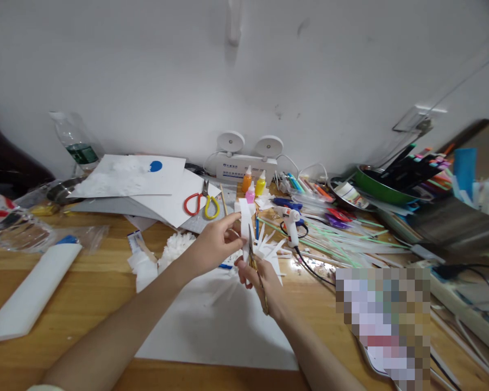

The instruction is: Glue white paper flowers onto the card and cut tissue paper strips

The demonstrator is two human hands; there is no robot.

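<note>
My left hand (218, 241) pinches a narrow white paper strip (245, 217), which stands upright between thumb and fingers. In my right hand (264, 279) is a pair of scissors (252, 258), its blades pointing up along the strip's right side. Below both hands a large white sheet (215, 331) lies on the wooden table (101, 304). Cut white strips (269, 247) fan out just beyond the scissors. A fluffy white paper bundle (177, 250) sits left of my left hand, partly behind the wrist.
Red-and-yellow-handled scissors (201, 203) lie on papers at the back. A glue gun (292, 225) with a black cord stands right of centre, near small paint bottles (261, 183). A white roll (36, 290) lies left, a green pan (383, 187) back right, a pixelated area front right.
</note>
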